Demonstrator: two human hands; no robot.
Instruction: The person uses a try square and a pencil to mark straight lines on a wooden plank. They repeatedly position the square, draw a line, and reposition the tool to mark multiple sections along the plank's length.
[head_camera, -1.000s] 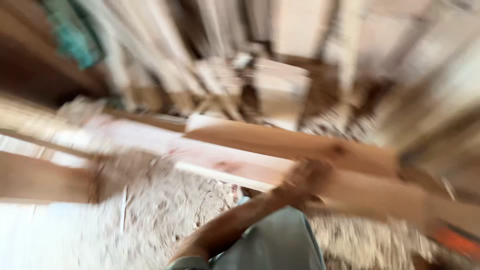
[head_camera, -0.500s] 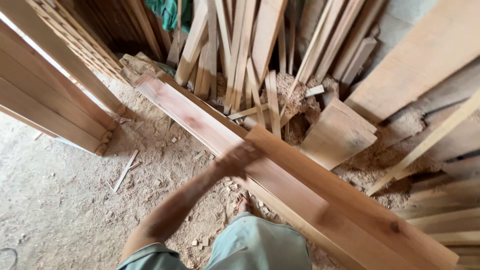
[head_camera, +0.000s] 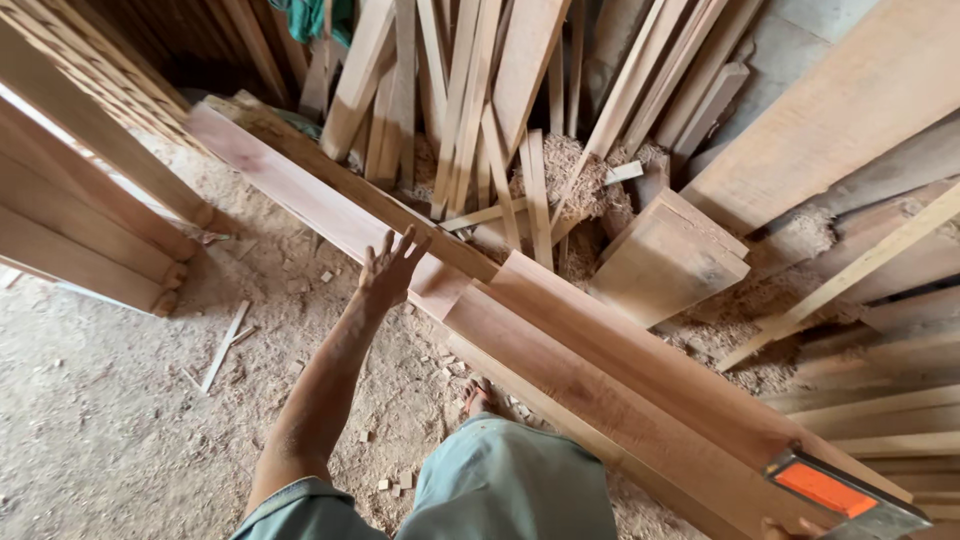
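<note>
My left hand (head_camera: 392, 265) is stretched out in front of me, fingers spread and holding nothing. It hovers at the edge of a long reddish plank (head_camera: 300, 185) that lies on the sawdust floor. A wider plank (head_camera: 620, 385) rests on that one and runs to the bottom right. At its near end sits an orange-and-metal tool (head_camera: 838, 492). Only a sliver of my right hand (head_camera: 778, 527) shows at the frame's bottom edge beside the tool, and its grip is hidden. My bare foot (head_camera: 480, 398) stands next to the planks.
Many boards and slats (head_camera: 480, 90) lean against the back wall. A stack of short boards (head_camera: 670, 255) lies in sawdust on the right. Thick beams (head_camera: 90, 230) lie on the left. Offcuts and a thin strip (head_camera: 225, 345) litter the floor.
The view has steadied after a blur. My left hand, which was at the wide plank's end, has come off it and moved left with its fingers spread.
</note>
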